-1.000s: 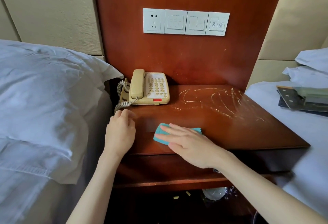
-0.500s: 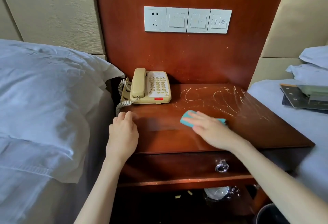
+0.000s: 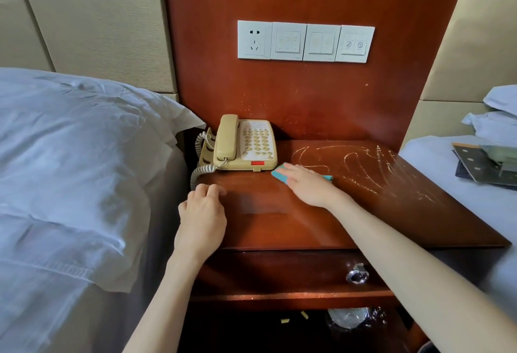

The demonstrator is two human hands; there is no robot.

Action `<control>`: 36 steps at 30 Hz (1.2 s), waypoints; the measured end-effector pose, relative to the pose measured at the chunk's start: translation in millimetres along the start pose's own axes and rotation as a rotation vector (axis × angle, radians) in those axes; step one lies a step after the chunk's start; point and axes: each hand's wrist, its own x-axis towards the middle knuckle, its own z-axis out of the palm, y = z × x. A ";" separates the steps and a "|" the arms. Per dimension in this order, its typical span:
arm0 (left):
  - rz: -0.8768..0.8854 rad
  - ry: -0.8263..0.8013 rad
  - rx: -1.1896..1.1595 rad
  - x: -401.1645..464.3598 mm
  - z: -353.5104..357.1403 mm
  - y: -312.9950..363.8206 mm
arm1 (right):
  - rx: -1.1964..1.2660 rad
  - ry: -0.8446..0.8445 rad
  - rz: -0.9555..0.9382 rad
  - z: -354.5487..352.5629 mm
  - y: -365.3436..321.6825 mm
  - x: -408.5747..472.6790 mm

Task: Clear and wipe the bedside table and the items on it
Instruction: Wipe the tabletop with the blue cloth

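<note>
A dark red wooden bedside table [image 3: 372, 221] stands between two beds. A beige corded telephone [image 3: 243, 144] sits at its back left corner. My right hand [image 3: 307, 184] presses flat on a teal cloth [image 3: 279, 177] just in front of the phone's right end. Pale dusty streaks [image 3: 372, 168] cover the table's back right part. My left hand [image 3: 202, 218] rests on the table's front left edge with loosely curled fingers, holding nothing, near the coiled phone cord [image 3: 200, 172].
A white pillow [image 3: 78, 162] lies on the left bed. On the right bed [image 3: 475, 196] rest dark flat items [image 3: 486, 168]. Below the top are a drawer with a metal ring pull [image 3: 357, 275], an open shelf with crumpled plastic [image 3: 355, 320], and a wall socket panel [image 3: 305, 41] behind.
My right hand slid the teal cloth from the table's front toward the back, up to the phone. My left hand stayed at the front left edge.
</note>
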 end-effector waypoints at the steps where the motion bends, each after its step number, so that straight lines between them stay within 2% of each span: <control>1: -0.002 0.001 -0.002 -0.1 -0.3 -0.3 | -0.025 0.025 0.032 -2.7 9.9 5.7; 4: -0.002 0.002 -0.004 -0.8 -0.8 -0.5 | -0.090 0.092 0.164 -13.3 42.8 10.9; 7: 0.006 -0.002 -0.007 -0.8 -0.8 -0.1 | -0.103 0.080 0.243 -17.8 56.9 2.8; 13: 0.003 0.018 -0.011 -1.2 1.8 0.9 | 0.034 0.018 -0.017 0.5 32.8 -44.7; 16: 0.014 0.015 -0.033 -1.8 2.5 2.8 | 0.047 -0.004 -0.047 2.7 24.0 -44.9; 36: 0.034 0.070 0.043 0.4 9.4 1.2 | -0.097 0.067 0.137 -2.8 37.8 136.5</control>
